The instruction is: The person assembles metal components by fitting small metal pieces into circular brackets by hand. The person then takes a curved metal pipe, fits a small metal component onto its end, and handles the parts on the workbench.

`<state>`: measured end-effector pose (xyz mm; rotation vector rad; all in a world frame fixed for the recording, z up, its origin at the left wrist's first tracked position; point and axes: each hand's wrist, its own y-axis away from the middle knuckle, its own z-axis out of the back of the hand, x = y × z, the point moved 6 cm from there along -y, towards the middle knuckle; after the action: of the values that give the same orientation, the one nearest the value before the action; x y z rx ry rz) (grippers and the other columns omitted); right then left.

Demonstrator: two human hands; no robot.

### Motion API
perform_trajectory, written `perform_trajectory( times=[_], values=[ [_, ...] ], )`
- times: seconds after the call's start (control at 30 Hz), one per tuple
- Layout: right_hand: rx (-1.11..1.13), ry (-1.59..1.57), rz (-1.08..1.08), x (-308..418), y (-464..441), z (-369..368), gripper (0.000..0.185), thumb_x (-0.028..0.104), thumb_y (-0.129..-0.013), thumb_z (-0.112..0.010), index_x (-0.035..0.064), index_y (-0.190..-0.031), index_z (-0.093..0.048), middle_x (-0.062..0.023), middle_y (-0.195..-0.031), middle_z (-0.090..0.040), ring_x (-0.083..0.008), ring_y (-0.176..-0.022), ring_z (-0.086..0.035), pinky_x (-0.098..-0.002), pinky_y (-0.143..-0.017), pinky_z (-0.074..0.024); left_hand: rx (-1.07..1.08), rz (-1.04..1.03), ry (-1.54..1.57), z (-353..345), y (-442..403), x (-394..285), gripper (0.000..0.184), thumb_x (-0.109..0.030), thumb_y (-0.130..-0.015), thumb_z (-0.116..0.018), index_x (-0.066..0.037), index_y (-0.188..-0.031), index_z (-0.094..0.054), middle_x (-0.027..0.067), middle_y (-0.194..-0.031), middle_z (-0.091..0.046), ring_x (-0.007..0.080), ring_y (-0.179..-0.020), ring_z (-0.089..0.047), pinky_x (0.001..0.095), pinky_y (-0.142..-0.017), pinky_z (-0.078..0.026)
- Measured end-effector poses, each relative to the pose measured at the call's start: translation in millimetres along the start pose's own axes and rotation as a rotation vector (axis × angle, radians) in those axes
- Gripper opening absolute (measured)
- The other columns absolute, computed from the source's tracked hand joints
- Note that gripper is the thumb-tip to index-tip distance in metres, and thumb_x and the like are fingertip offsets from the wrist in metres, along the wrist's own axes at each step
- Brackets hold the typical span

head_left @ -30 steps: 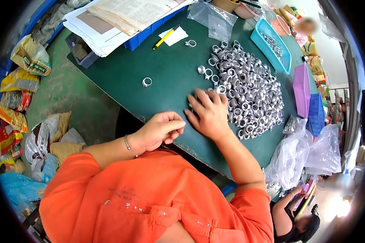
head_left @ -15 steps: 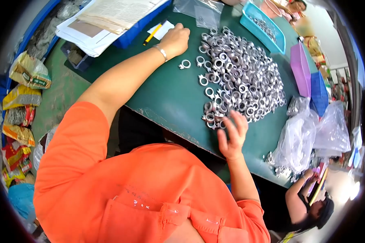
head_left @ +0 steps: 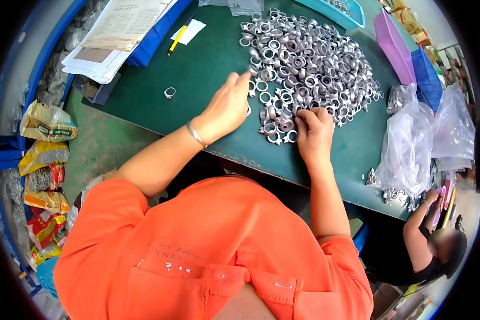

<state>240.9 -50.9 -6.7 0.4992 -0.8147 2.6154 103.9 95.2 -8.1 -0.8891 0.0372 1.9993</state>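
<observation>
A large heap of grey metal rings lies on the green table. My left hand, wearing a bracelet, is at the heap's left edge with its fingers drawn together; a ring shows beside it, and what its fingertips hold is hidden. At the lower edge of the heap is my right hand, thumb and fingers closed at the rings; whatever lies between them is too small to name. One single ring sits apart, to the left of my left hand.
A yellow pen and white paper lie at the upper left, near papers on a blue bin. Teal, purple and blue containers stand at the upper right. Plastic bags lie at the right; a co-worker sits beyond.
My left hand has gone out toward the pen and come back to the heap's left edge. My right hand has shifted to the heap's lower edge, its fingers closing. The camera view has also moved.
</observation>
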Motion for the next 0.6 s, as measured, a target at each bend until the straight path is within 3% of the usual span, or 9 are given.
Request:
perform_trajectory(
  times=[0.1, 0.13, 0.17, 0.2, 0.23, 0.27, 0.3, 0.43, 0.6],
  values=[
    [-0.011, -0.066, -0.008, 7.4, 4.6, 10.2, 0.014, 0.002, -0.072, -0.066, 0.0051, -0.086, -0.063, -0.0089, -0.086, -0.054, -0.0274, -0.081, -0.050, -0.0364, -0.071, -0.0411, 0.004, -0.005, 0.189, -1.2, 11.0, -2.0, 0.036, 0.008, -0.075, -0.045, 0.003, -0.111, -0.048, 0.0194, -0.096, -0.049, 0.0346, -0.087, -0.053, 0.0384, -0.077, -0.045],
    [0.005, -0.232, -0.082, 9.6, 7.7, 13.8, 0.013, 0.002, -0.073, -0.066, 0.0044, -0.086, -0.063, -0.0096, -0.087, -0.054, -0.0268, -0.083, -0.051, -0.0352, -0.073, -0.0414, -0.098, -0.044, 0.213, 3.0, 14.0, -5.4, 0.026, 0.004, -0.081, -0.047, 0.003, -0.106, -0.051, 0.0140, -0.091, -0.051, 0.0245, -0.080, -0.054, 0.0327, -0.072, -0.046],
    [0.020, -0.397, -0.157, 9.9, 12.2, 15.9, 0.012, 0.002, -0.074, -0.066, 0.0036, -0.086, -0.062, -0.0104, -0.089, -0.054, -0.0262, -0.085, -0.051, -0.0339, -0.076, -0.0417, -0.088, -0.046, 0.215, 2.2, 16.5, -9.6, 0.026, 0.004, -0.081, -0.047, 0.003, -0.106, -0.051, 0.0140, -0.091, -0.051, 0.0245, -0.080, -0.054, 0.0327, -0.072, -0.046],
    [0.049, -0.489, -0.190, 10.4, 17.7, 16.4, 0.012, 0.002, -0.076, -0.065, 0.0028, -0.087, -0.062, -0.0120, -0.097, -0.055, -0.0236, -0.089, -0.053, -0.0304, -0.078, -0.0430, -0.068, -0.009, 0.321, 2.4, 18.7, -13.5, 0.020, 0.001, -0.084, -0.049, 0.002, -0.103, -0.053, 0.0097, -0.085, -0.052, 0.0179, -0.073, -0.053, 0.0289, -0.065, -0.044],
    [0.056, -0.695, -0.271, 12.1, 23.5, 13.7, 0.011, -0.001, -0.079, -0.063, 0.0010, -0.089, -0.061, -0.0117, -0.104, -0.056, -0.0190, -0.090, -0.055, -0.0276, -0.076, -0.0452, -0.047, 0.032, 0.426, 3.0, 22.0, -18.7, 0.014, -0.003, -0.087, -0.050, 0.001, -0.100, -0.055, 0.0054, -0.079, -0.053, 0.0112, -0.065, -0.051, 0.0250, -0.058, -0.043],
    [0.051, -0.844, -0.312, 16.2, 27.7, 12.7, 0.010, -0.002, -0.080, -0.062, -0.0002, -0.090, -0.060, -0.0115, -0.106, -0.056, -0.0169, -0.090, -0.055, -0.0264, -0.076, -0.0460, 0.159, 0.317, 0.855, -10.8, 28.9, -19.4, 0.011, -0.009, -0.089, -0.054, -0.001, -0.095, -0.057, -0.0025, -0.068, -0.049, 0.0022, -0.055, -0.041, 0.0181, -0.048, -0.033],
    [0.047, -0.996, -0.350, 20.3, 31.4, 11.6, 0.009, -0.003, -0.082, -0.060, -0.0015, -0.090, -0.059, -0.0113, -0.108, -0.056, -0.0147, -0.089, -0.056, -0.0252, -0.075, -0.0467, 0.264, 0.456, 1.051, -16.7, 34.0, -29.4, 0.011, -0.011, -0.089, -0.057, -0.002, -0.095, -0.057, -0.0045, -0.063, -0.047, 0.0005, -0.051, -0.036, 0.0165, -0.044, -0.027],
    [0.073, -1.017, -0.369, 32.0, 46.1, 9.1, 0.012, -0.006, -0.079, -0.064, -0.0026, -0.090, -0.059, -0.0122, -0.104, -0.060, -0.0145, -0.089, -0.058, -0.0264, -0.077, -0.0491, 0.518, 0.628, 1.371, -29.9, 50.5, -47.7, 0.013, -0.011, -0.087, -0.060, -0.001, -0.095, -0.057, -0.0030, -0.066, -0.048, 0.0018, -0.052, -0.038, 0.0162, -0.042, -0.027],
    [-0.061, -0.964, -0.221, 39.9, 47.7, 13.0, 0.033, -0.005, -0.074, -0.070, 0.0007, -0.096, -0.045, -0.0152, -0.102, -0.061, -0.0137, -0.084, -0.061, -0.0252, -0.073, -0.0511, 0.518, 0.778, 1.481, -36.1, 58.8, -46.7, 0.015, -0.011, -0.089, -0.056, 0.001, -0.098, -0.054, 0.0007, -0.075, -0.054, 0.0026, -0.053, -0.038, 0.0158, -0.043, -0.030]
  ],
)
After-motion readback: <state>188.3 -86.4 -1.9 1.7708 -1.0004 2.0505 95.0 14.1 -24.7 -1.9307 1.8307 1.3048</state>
